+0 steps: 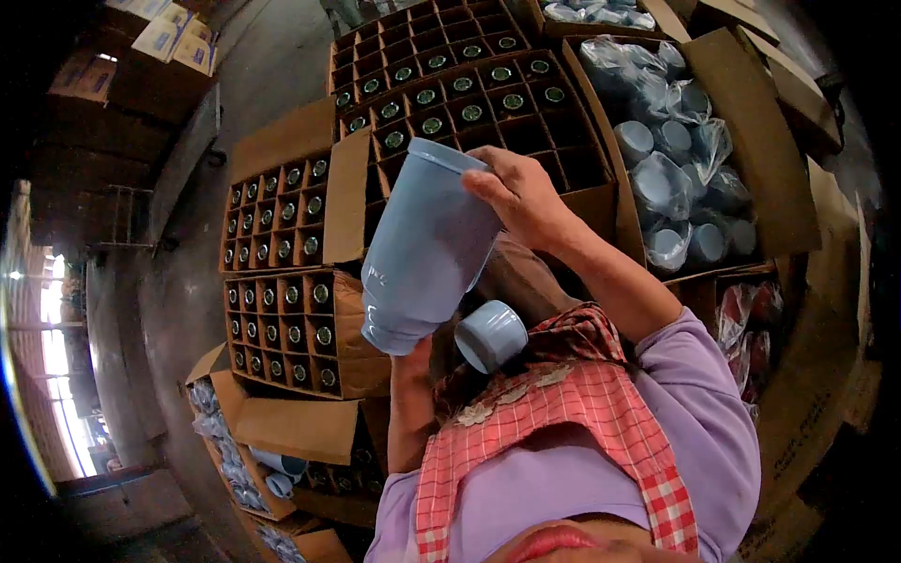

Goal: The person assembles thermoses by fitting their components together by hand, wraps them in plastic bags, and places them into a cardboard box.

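Observation:
A light blue vacuum flask body is tilted in front of me, its broad end up and its narrower neck end low. My right hand grips the rim of the broad end, thumb on the outside. My left hand is at the neck from below; most of its fingers are hidden behind the flask. Just right of the neck, a light blue cup-shaped lid sits tilted over my lap by the red checked apron. Whether the left hand touches the lid I cannot tell.
Divided cartons with round-topped pieces in their cells stand ahead and left. At right, an open carton has several light blue pieces in plastic bags. Dark red bagged items lie below it. Stacked boxes stand far left.

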Motion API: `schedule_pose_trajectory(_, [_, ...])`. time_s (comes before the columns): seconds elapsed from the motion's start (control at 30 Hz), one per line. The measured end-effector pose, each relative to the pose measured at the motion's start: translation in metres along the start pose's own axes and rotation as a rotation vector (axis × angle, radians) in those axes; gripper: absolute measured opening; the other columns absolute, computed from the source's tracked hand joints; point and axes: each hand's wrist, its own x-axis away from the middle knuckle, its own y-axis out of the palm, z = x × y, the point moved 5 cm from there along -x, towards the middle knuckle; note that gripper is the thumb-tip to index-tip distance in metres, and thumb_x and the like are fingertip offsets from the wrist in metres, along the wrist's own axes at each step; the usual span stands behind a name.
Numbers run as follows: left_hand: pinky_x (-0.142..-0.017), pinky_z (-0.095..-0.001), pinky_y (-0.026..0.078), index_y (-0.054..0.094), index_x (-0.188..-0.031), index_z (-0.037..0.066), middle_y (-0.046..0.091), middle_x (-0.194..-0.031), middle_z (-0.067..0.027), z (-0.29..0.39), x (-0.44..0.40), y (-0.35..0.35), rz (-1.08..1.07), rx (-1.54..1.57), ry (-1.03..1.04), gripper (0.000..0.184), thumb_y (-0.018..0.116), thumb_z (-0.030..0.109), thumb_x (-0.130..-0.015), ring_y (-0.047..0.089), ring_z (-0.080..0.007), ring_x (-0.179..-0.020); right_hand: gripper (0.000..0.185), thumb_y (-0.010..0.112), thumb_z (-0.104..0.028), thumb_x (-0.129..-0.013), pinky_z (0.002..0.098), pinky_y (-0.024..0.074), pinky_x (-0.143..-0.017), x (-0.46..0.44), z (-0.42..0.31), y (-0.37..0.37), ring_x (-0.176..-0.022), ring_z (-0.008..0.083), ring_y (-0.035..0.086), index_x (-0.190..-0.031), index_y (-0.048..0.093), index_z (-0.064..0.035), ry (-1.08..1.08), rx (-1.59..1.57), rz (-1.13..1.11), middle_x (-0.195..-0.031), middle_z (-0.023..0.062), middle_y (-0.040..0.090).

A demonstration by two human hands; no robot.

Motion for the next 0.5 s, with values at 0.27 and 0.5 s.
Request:
schedule_pose_trajectory(0.27, [-0.08, -0.0339, 0.047, 0.055, -0.114, 0.001, 0.057, -0.11, -0.0109, -0.014, -0.001, 0.002, -0.003, 0.043, -0.022, 0.03, 0.05, 0.018, -0.089, 0.054, -0.0195, -0.098, 0.045, 0.053, -0.041, -0.088, 0.0354, 0.0464, -0.078, -0.007, -0.028, -0.004, -0.089, 0.029, 0.06, -0.091, 0.06, 0.0028, -0.488, -0.104, -0.016, -0.093, 0.0173, 0.061])
schedule_pose_trajectory(0.5, [-0.081, -0.035, 0.047, 0.054, -0.115, 0.002, 0.056, -0.112, -0.011, -0.017, 0.0, 0.003, -0.004, 0.07, 0.0, 0.032, 0.05, 0.019, -0.089, 0.053, -0.0201, -0.1, 0.059, 0.047, -0.057, -0.085, 0.0399, 0.0428, -0.09, -0.006, -0.038, -0.008, -0.103, 0.0335, 0.058, -0.091, 0.059, 0.0004, -0.873, -0.175, -0.226, -0.112, 0.0212, 0.059])
